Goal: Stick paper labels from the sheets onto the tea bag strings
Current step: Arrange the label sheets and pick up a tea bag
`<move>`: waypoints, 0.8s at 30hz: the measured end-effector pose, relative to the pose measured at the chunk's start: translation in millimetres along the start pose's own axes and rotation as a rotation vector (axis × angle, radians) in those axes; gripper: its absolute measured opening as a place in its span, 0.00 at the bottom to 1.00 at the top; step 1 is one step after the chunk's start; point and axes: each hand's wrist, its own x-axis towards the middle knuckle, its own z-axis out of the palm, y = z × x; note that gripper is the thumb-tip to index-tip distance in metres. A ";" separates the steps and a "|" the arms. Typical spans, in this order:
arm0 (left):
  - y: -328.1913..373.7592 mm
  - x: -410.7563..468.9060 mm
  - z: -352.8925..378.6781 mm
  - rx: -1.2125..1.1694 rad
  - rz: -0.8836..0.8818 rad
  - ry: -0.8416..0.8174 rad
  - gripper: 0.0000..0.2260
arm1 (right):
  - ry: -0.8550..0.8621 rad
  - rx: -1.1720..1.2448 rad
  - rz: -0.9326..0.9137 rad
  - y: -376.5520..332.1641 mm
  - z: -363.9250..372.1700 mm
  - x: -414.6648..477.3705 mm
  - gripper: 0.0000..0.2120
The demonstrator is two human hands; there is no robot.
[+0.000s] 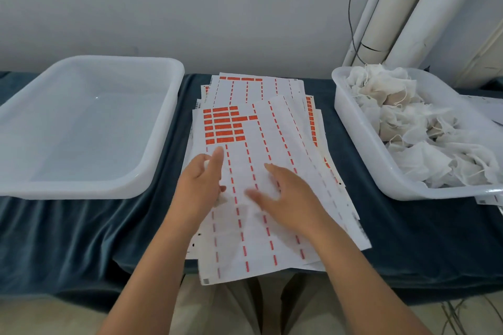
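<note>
Centre frame: the left hand (202, 181) and right hand (290, 198), fingers straight and spread, rest on the top white paper sheet of orange labels (272, 133).

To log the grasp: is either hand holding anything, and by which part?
The right hand lies open on the top label sheet, holding nothing. The left hand is at its left edge; a pinch cannot be told.

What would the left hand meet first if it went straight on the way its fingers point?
Probably the block of orange rectangular paper labels on the top white sheet, just beyond the left hand.
</note>
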 end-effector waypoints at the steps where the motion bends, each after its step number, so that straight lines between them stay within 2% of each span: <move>1: -3.2 5.8 -4.0 0.100 0.005 0.031 0.23 | -0.007 -0.193 -0.051 6.3 11.1 -0.2 0.48; 3: -9.7 17.6 -9.7 0.293 0.004 0.099 0.19 | -0.010 -0.377 -0.126 15.6 28.2 -0.9 0.47; 5: -16.8 29.7 -11.3 0.329 -0.030 0.124 0.16 | 0.035 -0.412 -0.137 22.1 32.5 -3.1 0.42; 12: -5.5 48.4 -11.3 0.160 -0.185 0.135 0.17 | 0.244 -0.368 -0.235 24.1 27.9 -33.6 0.26; 15: 6.3 53.3 -12.1 0.075 -0.221 0.167 0.19 | 0.463 -0.407 -0.424 34.7 24.0 -47.8 0.20; 17: 11.8 52.3 -14.7 -0.030 -0.264 0.130 0.18 | 0.496 -0.438 -0.573 49.0 17.3 -53.4 0.19; 19: 12.0 46.6 -18.6 -0.181 -0.265 0.053 0.13 | 0.452 -0.439 -0.654 61.6 5.9 -58.8 0.20; 21: 7.4 38.7 -20.4 -0.309 -0.153 -0.041 0.10 | 0.354 -0.419 -0.606 65.4 -7.0 -63.8 0.21; 24: 8.6 18.8 -22.9 -0.474 0.025 -0.159 0.07 | 0.250 -0.264 -0.313 53.0 -25.4 -64.6 0.26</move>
